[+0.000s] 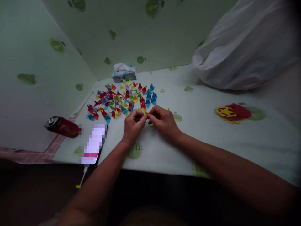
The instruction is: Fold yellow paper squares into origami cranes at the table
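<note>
Both hands meet over the near middle of the table, fingertips pinched together on a small piece of folded yellow paper (pixel 145 111). My left hand (pixel 134 125) is closed on its left side, with the thumb and index finger touching. My right hand (pixel 164 121) pinches it from the right. Fingers cover most of the paper, so its exact folded shape is hidden. Just beyond the hands lies a spread of small folded paper cranes (pixel 127 94) in red, blue, yellow, purple, green and orange.
A tissue box (pixel 124 75) stands at the back wall. On the left are a dark red can (pixel 63 126) and a lit phone (pixel 95 141) with a cable (pixel 83 175). A white plastic bag (pixel 235 59) fills the back right; red and yellow cut-out shapes (pixel 240 111) lie before it.
</note>
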Available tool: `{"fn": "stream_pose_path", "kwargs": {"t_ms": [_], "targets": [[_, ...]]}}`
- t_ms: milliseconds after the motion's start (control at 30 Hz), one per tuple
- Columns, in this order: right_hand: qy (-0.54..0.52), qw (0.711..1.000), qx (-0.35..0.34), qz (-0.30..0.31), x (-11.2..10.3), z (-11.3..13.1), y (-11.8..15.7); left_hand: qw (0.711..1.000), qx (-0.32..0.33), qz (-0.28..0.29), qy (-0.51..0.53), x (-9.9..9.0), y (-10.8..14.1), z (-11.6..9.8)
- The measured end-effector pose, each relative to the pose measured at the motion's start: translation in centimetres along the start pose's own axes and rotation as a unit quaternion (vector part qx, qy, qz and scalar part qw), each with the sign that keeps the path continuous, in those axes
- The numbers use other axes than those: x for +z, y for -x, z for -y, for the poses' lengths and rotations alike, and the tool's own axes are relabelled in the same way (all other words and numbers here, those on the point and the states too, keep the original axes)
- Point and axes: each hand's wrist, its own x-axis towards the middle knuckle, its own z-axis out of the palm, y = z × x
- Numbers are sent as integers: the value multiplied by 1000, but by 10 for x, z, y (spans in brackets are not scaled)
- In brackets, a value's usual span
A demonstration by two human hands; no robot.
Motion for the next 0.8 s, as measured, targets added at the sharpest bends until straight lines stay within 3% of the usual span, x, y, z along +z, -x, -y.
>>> {"fn": "stream_pose_path", "kwargs": {"t_ms": [200,400,533,800], "targets": [[177,975,-133,-10,-2,1,1,1000,-9,4,-5,1,3,-3],[280,945,-168,5,-2,2,3,1000,3,23,4,-1,4,-7],[267,949,-167,19,-1,3,4,999,5,36,9,-2,3,-6],[109,984,-129,51,-3,0,-1,1000,0,24,-2,-3,0,-4]]}}
